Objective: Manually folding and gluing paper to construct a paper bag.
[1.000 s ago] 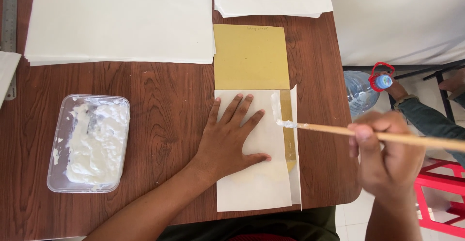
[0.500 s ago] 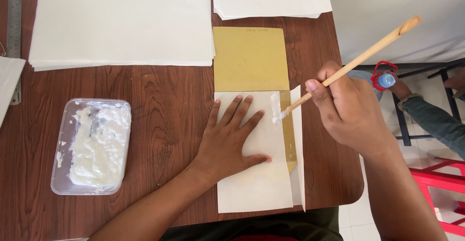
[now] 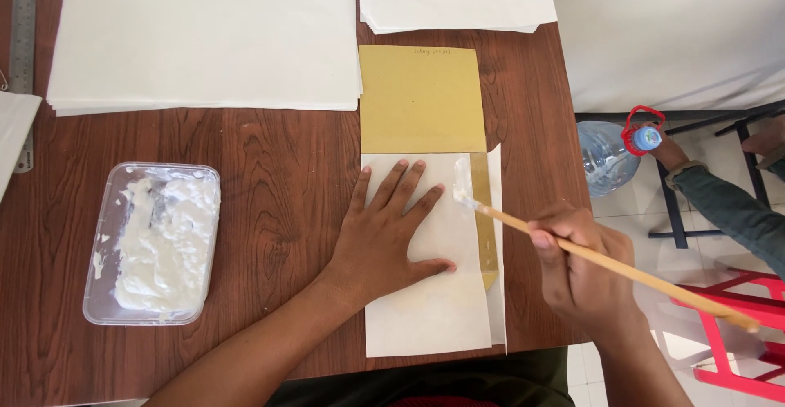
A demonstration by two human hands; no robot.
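Far left: metal ruler [image 3: 22, 55] along table [image 3: 278, 170] edge. Next, clear plastic tub [image 3: 153, 243], no lid, approx. half full of white paste, smeared on walls. Above: large stack of white sheets [image 3: 204, 35]. Centre: left hand [image 3: 388, 231] flat, fingers spread, gripping nothing, pressing on white paper piece [image 3: 425, 309]. Yellow card [image 3: 421, 100] lies under it, extending toward far edge; yellow strip exposed w/ paste at right fold. Right hand [image 3: 585, 272] closed round wooden brush [image 3: 609, 264], tip touching paper's upper right edge. Far right, off table: water bottle [image 3: 609, 154], another person's sleeve [image 3: 728, 211], red stool [image 3: 736, 333].
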